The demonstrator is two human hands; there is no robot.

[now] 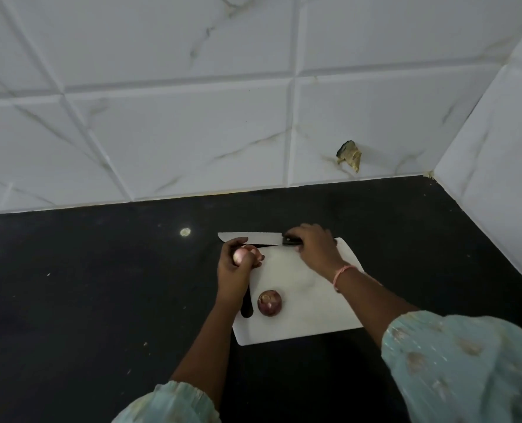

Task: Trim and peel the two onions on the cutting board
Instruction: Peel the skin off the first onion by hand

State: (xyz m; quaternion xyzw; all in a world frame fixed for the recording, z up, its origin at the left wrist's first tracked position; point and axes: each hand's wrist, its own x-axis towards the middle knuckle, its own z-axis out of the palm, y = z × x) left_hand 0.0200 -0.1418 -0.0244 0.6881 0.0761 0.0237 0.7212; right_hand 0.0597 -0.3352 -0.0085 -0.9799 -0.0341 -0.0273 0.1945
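A white cutting board (308,303) lies on the black counter. My left hand (233,270) grips a pale pink onion (245,254) at the board's far left corner. A second onion (269,302), dark purple with its skin on, rests on the board near its left edge. My right hand (313,247) is closed on the black handle of a knife (253,238) at the board's far edge. The wide silver blade points left, just beyond the held onion.
The black counter (101,300) runs to a white tiled wall (192,117) at the back and another on the right. A broken hole (349,155) marks the back wall. A dark slot (247,303) is the board's handle cutout.
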